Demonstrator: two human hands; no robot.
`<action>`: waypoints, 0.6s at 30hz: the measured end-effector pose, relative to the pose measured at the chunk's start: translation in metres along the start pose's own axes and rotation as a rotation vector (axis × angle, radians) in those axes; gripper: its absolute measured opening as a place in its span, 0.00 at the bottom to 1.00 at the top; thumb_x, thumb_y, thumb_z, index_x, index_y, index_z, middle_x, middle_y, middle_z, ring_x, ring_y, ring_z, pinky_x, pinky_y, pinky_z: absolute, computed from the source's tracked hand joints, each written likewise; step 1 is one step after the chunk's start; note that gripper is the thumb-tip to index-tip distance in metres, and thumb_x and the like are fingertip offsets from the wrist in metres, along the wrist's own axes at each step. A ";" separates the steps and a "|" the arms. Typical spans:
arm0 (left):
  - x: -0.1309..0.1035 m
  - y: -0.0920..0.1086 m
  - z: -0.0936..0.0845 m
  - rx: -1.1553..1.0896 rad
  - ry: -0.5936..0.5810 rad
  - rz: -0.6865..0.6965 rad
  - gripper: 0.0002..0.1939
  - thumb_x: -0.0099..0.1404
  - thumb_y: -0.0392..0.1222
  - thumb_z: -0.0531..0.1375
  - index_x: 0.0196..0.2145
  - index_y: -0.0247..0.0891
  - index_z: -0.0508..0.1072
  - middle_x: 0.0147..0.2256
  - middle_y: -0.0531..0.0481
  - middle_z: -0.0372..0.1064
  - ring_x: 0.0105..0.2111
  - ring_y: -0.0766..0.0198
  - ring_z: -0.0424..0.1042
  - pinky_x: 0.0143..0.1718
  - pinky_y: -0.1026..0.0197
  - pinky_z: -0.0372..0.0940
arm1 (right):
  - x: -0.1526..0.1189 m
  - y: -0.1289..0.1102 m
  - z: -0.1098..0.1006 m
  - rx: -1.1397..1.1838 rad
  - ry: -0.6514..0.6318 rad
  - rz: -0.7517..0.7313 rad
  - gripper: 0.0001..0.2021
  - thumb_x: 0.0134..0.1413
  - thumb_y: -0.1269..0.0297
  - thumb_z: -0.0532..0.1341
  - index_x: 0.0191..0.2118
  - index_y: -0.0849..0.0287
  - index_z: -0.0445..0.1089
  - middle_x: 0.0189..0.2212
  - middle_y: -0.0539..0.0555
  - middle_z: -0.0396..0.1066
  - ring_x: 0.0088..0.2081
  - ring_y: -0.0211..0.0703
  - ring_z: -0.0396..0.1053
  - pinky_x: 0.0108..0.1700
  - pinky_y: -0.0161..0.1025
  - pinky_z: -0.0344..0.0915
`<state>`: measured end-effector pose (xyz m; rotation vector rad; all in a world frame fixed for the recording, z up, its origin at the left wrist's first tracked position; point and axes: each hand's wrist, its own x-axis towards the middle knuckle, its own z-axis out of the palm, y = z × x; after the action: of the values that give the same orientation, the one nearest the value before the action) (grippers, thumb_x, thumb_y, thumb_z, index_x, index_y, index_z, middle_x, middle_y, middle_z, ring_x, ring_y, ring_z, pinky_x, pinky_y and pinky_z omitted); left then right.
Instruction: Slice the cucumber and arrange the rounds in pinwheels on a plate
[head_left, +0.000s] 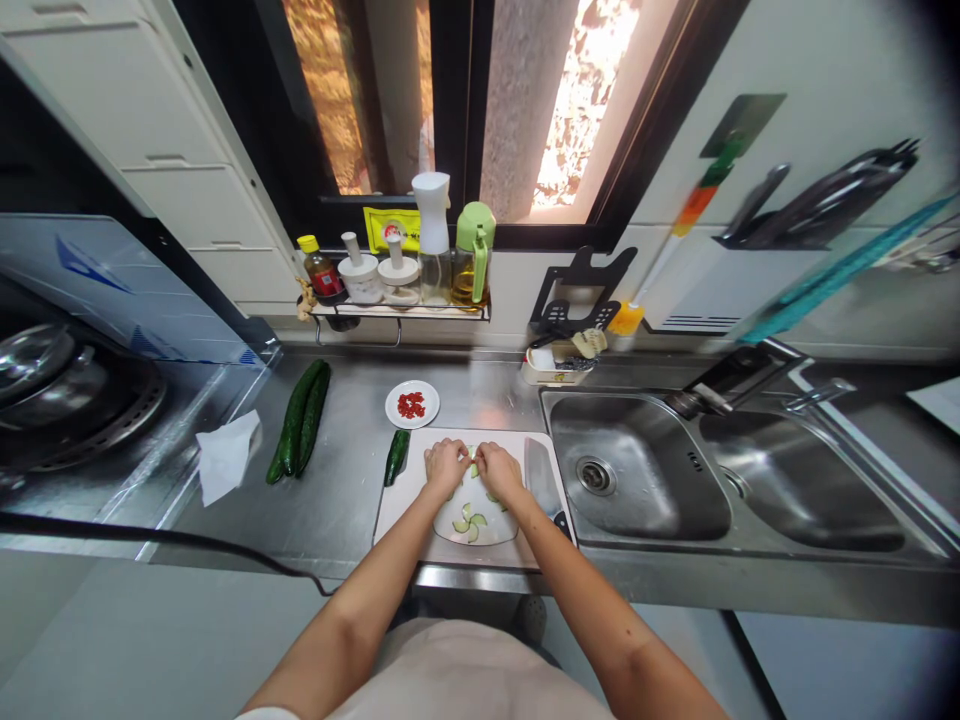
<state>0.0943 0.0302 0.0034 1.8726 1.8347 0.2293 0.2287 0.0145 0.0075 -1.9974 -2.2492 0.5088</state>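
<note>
A white plate [491, 525] with a dark rim rests on the white cutting board [390, 510]. Thin cucumber slices [470, 522] are fanned in a pinwheel near its front, and more lie towards its back. Over the plate's far side, my left hand [448, 466] and my right hand [499, 470] almost meet, fingers pinched at a pale green cucumber slice [474, 468]. Fingers partly hide how each grips it. To the right on the board lies a kitchen knife [541, 478] with a black handle. A cut cucumber piece [397, 457] lies at the board's left edge.
Behind the board stands a small plate [391, 408] of chopped red pieces. Whole cucumbers [300, 420] and a crumpled white paper [227, 457] lie to the left. A double sink [637, 530] is at the right. Bottles and jars fill a shelf [405, 312] at the window.
</note>
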 end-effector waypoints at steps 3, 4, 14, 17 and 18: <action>-0.001 0.000 -0.001 0.000 0.008 -0.007 0.07 0.61 0.44 0.58 0.37 0.44 0.73 0.40 0.49 0.70 0.44 0.57 0.66 0.45 0.56 0.53 | 0.000 0.000 0.000 0.019 0.001 0.012 0.10 0.61 0.66 0.50 0.42 0.57 0.67 0.40 0.55 0.69 0.39 0.39 0.64 0.35 0.34 0.51; -0.001 0.000 -0.001 0.004 0.011 -0.007 0.07 0.61 0.44 0.58 0.37 0.44 0.73 0.40 0.49 0.71 0.44 0.57 0.66 0.45 0.56 0.53 | 0.000 0.000 0.001 0.020 0.001 0.015 0.10 0.61 0.66 0.50 0.42 0.57 0.67 0.40 0.55 0.69 0.40 0.39 0.65 0.35 0.34 0.51; 0.000 0.000 0.000 0.055 -0.001 0.013 0.06 0.62 0.42 0.58 0.37 0.43 0.73 0.41 0.48 0.70 0.45 0.56 0.66 0.45 0.55 0.53 | 0.002 -0.004 0.007 0.013 -0.028 0.019 0.09 0.60 0.65 0.51 0.41 0.57 0.67 0.41 0.55 0.70 0.40 0.40 0.65 0.36 0.34 0.51; 0.000 0.000 0.000 0.050 0.006 0.017 0.06 0.62 0.42 0.58 0.36 0.43 0.73 0.40 0.48 0.70 0.45 0.56 0.66 0.45 0.55 0.52 | 0.002 -0.005 0.007 0.009 -0.030 0.016 0.09 0.60 0.65 0.52 0.41 0.57 0.67 0.41 0.55 0.70 0.40 0.40 0.65 0.36 0.34 0.51; 0.000 0.000 0.000 0.049 0.009 0.018 0.06 0.62 0.42 0.58 0.36 0.43 0.73 0.40 0.48 0.70 0.45 0.56 0.66 0.45 0.55 0.52 | 0.002 -0.005 0.006 0.007 -0.031 0.016 0.09 0.59 0.65 0.52 0.41 0.57 0.68 0.41 0.55 0.70 0.40 0.40 0.65 0.36 0.34 0.51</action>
<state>0.0945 0.0298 0.0035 1.9249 1.8463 0.2013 0.2222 0.0150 0.0025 -2.0191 -2.2475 0.5520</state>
